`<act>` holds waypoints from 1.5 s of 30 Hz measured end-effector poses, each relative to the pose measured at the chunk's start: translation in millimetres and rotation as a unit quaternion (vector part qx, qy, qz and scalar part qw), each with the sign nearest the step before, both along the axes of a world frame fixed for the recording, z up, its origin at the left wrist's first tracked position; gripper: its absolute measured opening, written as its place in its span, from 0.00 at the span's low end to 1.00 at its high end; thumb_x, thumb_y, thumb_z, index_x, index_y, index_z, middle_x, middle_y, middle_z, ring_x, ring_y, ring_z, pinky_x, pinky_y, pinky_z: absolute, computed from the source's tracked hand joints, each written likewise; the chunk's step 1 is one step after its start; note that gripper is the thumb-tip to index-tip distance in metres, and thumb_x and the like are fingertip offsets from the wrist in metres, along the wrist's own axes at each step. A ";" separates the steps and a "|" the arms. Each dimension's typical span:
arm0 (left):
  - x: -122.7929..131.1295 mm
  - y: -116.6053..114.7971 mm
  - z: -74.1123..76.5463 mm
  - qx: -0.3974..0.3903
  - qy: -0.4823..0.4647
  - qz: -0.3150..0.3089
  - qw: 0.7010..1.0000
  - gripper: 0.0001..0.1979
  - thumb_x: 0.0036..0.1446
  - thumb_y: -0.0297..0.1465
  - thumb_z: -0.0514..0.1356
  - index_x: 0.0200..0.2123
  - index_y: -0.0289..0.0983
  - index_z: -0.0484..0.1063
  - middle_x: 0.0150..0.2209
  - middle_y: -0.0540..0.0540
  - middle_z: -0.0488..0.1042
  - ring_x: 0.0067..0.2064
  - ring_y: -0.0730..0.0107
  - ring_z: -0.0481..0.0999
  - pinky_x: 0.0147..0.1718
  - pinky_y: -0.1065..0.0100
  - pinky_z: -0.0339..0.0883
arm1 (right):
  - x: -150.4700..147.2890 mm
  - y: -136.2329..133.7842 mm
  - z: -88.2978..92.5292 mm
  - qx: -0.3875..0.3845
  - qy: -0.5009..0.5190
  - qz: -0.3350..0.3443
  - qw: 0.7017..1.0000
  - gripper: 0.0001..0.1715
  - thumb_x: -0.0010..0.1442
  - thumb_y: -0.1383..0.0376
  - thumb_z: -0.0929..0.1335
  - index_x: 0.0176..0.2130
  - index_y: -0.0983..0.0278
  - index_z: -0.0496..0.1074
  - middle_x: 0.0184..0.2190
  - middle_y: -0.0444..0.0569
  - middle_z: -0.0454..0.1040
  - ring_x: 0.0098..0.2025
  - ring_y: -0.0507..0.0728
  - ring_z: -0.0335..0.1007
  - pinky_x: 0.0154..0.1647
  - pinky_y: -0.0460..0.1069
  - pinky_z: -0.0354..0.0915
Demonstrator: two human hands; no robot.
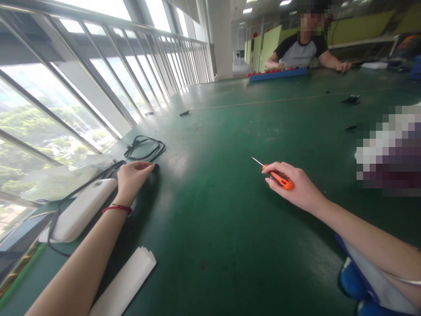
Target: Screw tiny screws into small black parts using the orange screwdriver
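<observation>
My right hand (292, 186) is closed round a small screwdriver (279, 178) with an orange and black handle; its thin metal tip points up and left over the green table (213, 210). My left hand (133, 175), a red string at the wrist, reaches out to the left, its fingers curled over a small black object (155, 166) at the end of a black cable (144, 149). What the fingers grip is mostly hidden. A white flat device (82, 210) lies just left of that wrist.
A folded white paper (126, 281) lies near the front edge. Window railings run along the left. Small black parts (351, 99) lie scattered farther back. Another person sits at the far end with a blue tray (276, 73). Blue and white objects (362, 281) sit at bottom right.
</observation>
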State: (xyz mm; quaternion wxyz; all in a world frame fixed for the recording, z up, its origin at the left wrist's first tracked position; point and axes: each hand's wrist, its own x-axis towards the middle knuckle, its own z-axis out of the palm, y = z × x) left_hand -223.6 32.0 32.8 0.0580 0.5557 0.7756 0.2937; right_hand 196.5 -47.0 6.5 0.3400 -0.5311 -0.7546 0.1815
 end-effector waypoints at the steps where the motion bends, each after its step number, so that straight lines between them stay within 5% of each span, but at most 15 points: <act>1: -0.1 -0.1 0.0 -0.001 0.001 -0.001 1.000 0.17 0.47 0.38 0.64 0.38 0.34 0.79 0.27 0.51 0.78 0.35 0.66 0.74 0.35 0.72 0.61 | 0.1 0.0 -0.1 0.000 0.000 0.001 1.000 0.08 0.58 0.63 0.66 0.40 0.60 0.71 0.36 0.49 0.74 0.35 0.57 0.70 0.39 0.55 0.67; 14: 3.4 -1.3 -3.6 -0.005 0.037 -0.003 0.999 0.17 0.46 0.39 0.64 0.38 0.35 0.78 0.28 0.49 0.77 0.35 0.63 0.75 0.34 0.70 0.62 | -0.6 -0.9 -0.7 0.001 -0.003 0.007 1.000 0.08 0.58 0.64 0.66 0.40 0.59 0.71 0.36 0.49 0.73 0.35 0.57 0.70 0.40 0.55 0.68; 22: 88.8 -9.1 15.5 0.004 0.019 -0.163 0.986 0.13 0.49 0.38 0.63 0.35 0.36 0.78 0.27 0.46 0.78 0.31 0.63 0.77 0.34 0.68 0.66 | -1.1 -2.5 0.5 -0.005 -0.003 0.011 1.000 0.08 0.58 0.63 0.66 0.40 0.59 0.71 0.36 0.49 0.73 0.36 0.58 0.70 0.40 0.55 0.67; 27: 153.6 -17.6 9.9 0.034 -0.019 -0.337 0.941 0.07 0.53 0.31 0.62 0.35 0.37 0.79 0.32 0.46 0.79 0.33 0.65 0.77 0.35 0.68 0.68 | -1.4 -3.8 1.0 0.008 -0.001 0.011 1.000 0.08 0.59 0.63 0.66 0.40 0.59 0.71 0.36 0.49 0.74 0.36 0.57 0.71 0.39 0.54 0.67; 31: 191.1 -21.3 -0.9 0.060 -0.010 -0.405 0.912 0.06 0.54 0.28 0.61 0.35 0.38 0.79 0.34 0.47 0.78 0.34 0.69 0.76 0.35 0.69 0.68 | -2.7 -4.9 2.0 0.044 0.005 0.017 0.999 0.07 0.59 0.64 0.67 0.40 0.59 0.71 0.36 0.47 0.75 0.37 0.56 0.71 0.39 0.52 0.67; 39: 210.9 -14.1 -26.1 0.069 -0.051 -0.419 0.904 0.06 0.55 0.26 0.61 0.36 0.37 0.77 0.36 0.48 0.77 0.37 0.69 0.76 0.37 0.68 0.69 | -7.0 -14.4 10.8 0.216 0.022 0.029 0.976 0.06 0.57 0.70 0.67 0.37 0.60 0.70 0.30 0.44 0.75 0.31 0.53 0.71 0.35 0.50 0.66; 45: 209.3 -12.1 -28.0 0.064 -0.059 -0.418 0.904 0.06 0.55 0.27 0.61 0.36 0.37 0.77 0.35 0.48 0.77 0.36 0.69 0.75 0.37 0.68 0.69 | -13.7 -19.4 14.6 0.272 0.034 0.066 0.960 0.07 0.57 0.72 0.67 0.35 0.60 0.70 0.27 0.43 0.74 0.28 0.53 0.71 0.34 0.50 0.66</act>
